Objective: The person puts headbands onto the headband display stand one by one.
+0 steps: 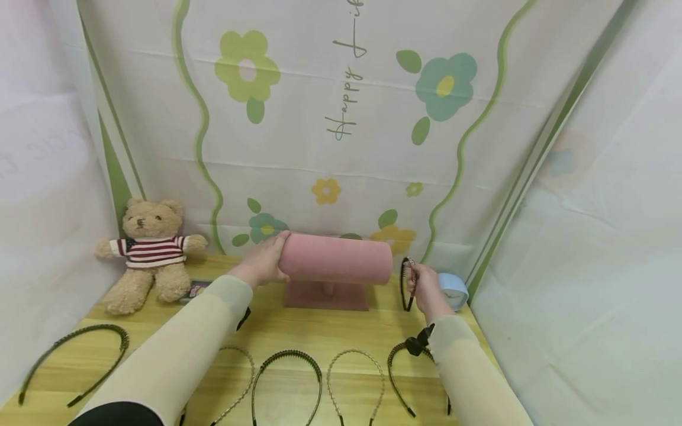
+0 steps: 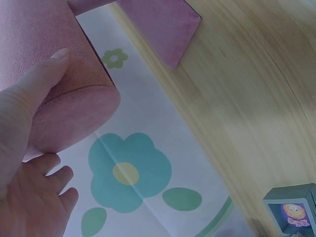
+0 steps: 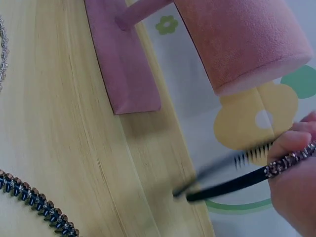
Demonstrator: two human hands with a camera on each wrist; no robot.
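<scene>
A pink velvet roll stand (image 1: 335, 259) stands at the back of the table, its cylinder lying sideways on a post and flat base. My left hand (image 1: 264, 260) grips the cylinder's left end; in the left wrist view the thumb (image 2: 47, 74) lies along the velvet. My right hand (image 1: 428, 289) holds a dark, beaded headband (image 1: 407, 284) upright, a little apart from the stand's right end. In the right wrist view, the headband's black tips (image 3: 222, 185) point toward the stand, and small comb teeth show on its inner side.
Several headbands lie along the front, among them a dark one (image 1: 288, 354) and a pale beaded one (image 1: 356, 351). A teddy bear (image 1: 153, 254) sits at the back left beside a small framed box (image 2: 291, 207). A light-blue clock (image 1: 453, 290) stands behind my right hand. Fabric walls enclose the table.
</scene>
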